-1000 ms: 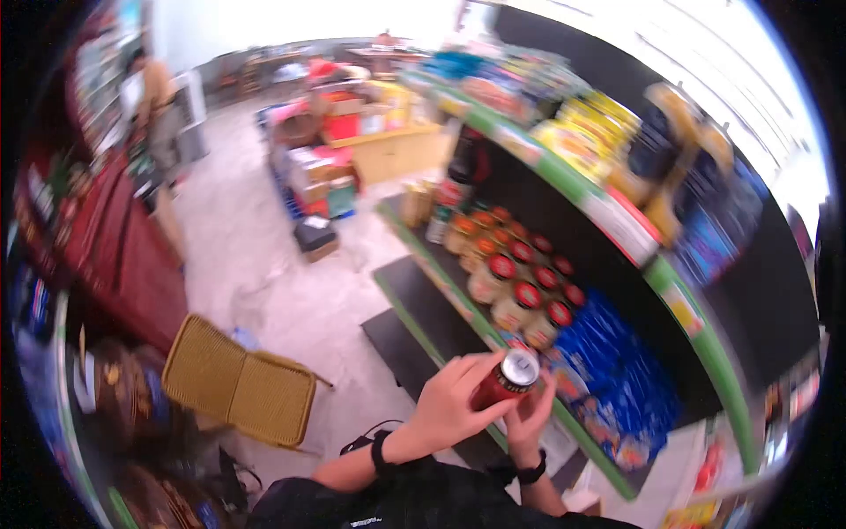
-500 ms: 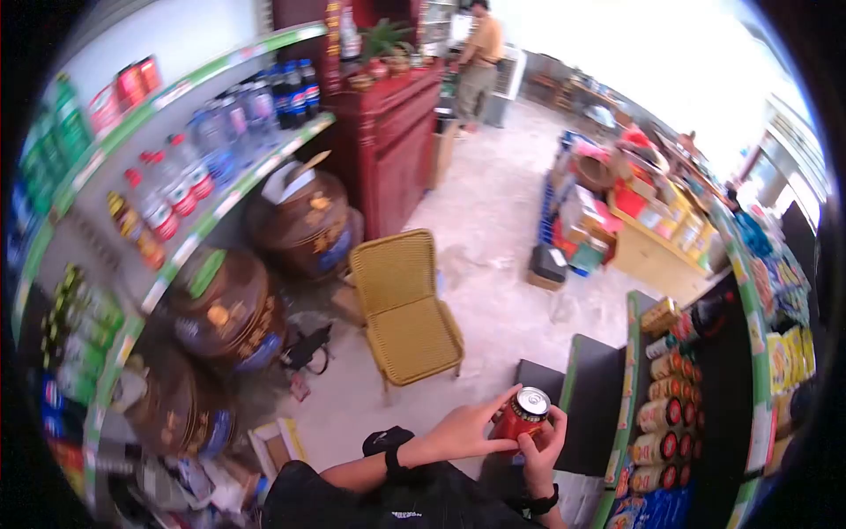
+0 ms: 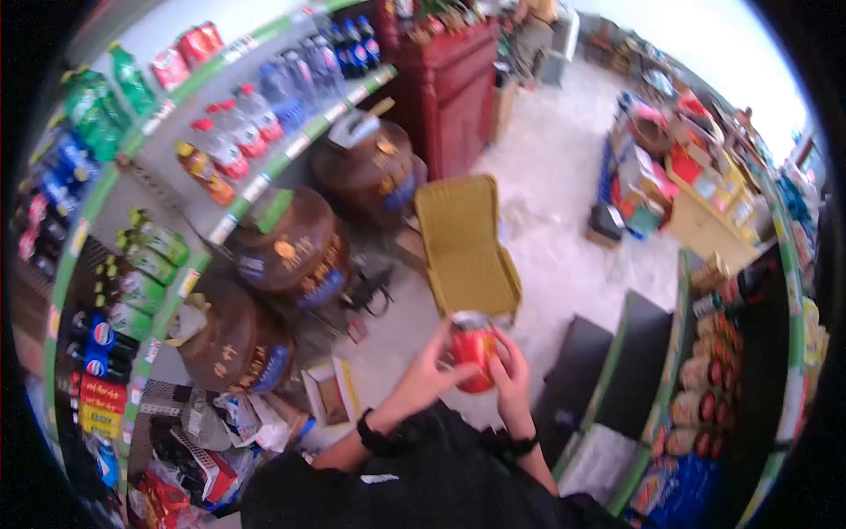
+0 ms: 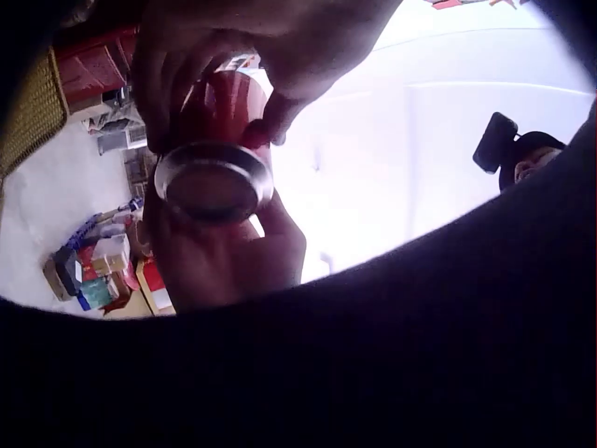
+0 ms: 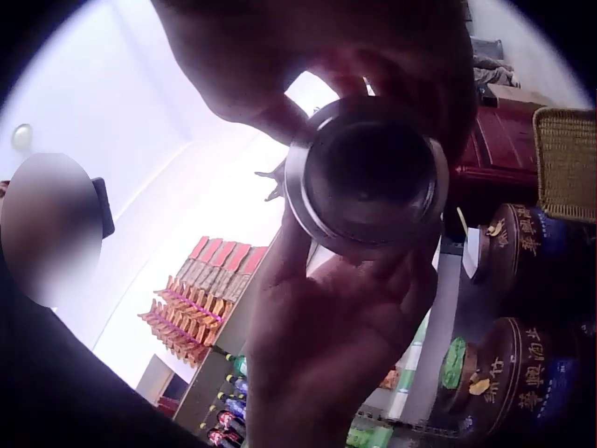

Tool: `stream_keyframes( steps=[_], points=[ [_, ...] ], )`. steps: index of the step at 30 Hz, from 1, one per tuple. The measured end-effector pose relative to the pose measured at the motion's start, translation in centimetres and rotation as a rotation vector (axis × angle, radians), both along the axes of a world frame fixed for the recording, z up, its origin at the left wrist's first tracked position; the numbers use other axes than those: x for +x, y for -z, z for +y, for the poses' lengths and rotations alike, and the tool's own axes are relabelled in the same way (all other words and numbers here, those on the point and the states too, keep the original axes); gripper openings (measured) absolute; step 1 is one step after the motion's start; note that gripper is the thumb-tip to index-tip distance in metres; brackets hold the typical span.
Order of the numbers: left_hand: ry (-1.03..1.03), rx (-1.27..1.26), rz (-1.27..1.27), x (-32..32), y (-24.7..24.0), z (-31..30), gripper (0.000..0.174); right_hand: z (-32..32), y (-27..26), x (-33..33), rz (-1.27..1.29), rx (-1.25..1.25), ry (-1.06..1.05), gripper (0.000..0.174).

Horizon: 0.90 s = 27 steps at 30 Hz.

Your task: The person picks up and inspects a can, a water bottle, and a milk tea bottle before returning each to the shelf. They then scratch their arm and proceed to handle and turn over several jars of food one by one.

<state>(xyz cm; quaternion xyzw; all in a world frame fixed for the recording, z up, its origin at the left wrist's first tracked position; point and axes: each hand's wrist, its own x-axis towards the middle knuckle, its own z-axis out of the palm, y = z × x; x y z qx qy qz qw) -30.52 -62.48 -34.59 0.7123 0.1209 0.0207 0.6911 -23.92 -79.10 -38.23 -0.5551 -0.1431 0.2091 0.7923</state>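
A red drink can (image 3: 474, 354) is held between both hands in front of the chest, its printed side showing in the head view. My left hand (image 3: 428, 368) grips it from the left, the thumb across its front. From the right, my right hand (image 3: 513, 377) holds it too, thumb on the front and fingers curled behind. Both wrist views look up at the underside of the can, a silvery rim round a dark base (image 5: 368, 182), with fingers round its wall. In the left wrist view its red side (image 4: 229, 98) shows above the rim.
Drink bottles (image 3: 233, 132) fill the green-edged shelves on the left, with large brown jars (image 3: 295, 251) below. A wicker chair (image 3: 467, 238) stands ahead. On the right, low shelves (image 3: 608, 388) hold jars (image 3: 696, 375) and blue packets. A person (image 3: 533, 40) stands far back.
The head view has swung left from the right-hand shelves toward the bottles and brown jars. The can has stayed in both hands and now shows its front more than its top.
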Motion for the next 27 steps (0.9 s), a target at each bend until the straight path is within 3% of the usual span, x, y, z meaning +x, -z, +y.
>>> stream_keyframes(
  steps=[2, 8, 12, 18, 23, 27],
  points=[
    [-0.101, -0.234, -0.122, 0.6, 0.4, 0.7, 0.092, 1.1, -1.4, 0.1, 0.036, 0.027, -0.045, 0.051],
    [-0.14, -0.118, -0.081, 0.2, 1.3, 8.7, 0.09, 9.5, -1.7, 1.6, -0.037, 0.033, -0.139, 0.055],
    [-0.273, -0.262, -0.128, -1.5, 2.6, 16.4, 0.089, 17.9, -0.8, 2.7, -0.04, 0.006, -0.326, 0.056],
    [-0.391, -0.151, -0.185, -4.2, 3.7, 28.2, 0.09, 30.4, -0.6, 3.9, -0.061, -0.053, -0.61, 0.068],
    [-0.362, -0.008, -0.213, -4.3, 3.0, 35.1, 0.089, 37.4, -1.6, 5.3, -0.116, -0.116, -0.677, 0.075],
    [-0.342, 0.18, -0.231, -3.8, 1.4, 38.1, 0.09, 40.7, -0.6, 6.9, 0.029, 0.019, -0.73, 0.079]
  ],
)
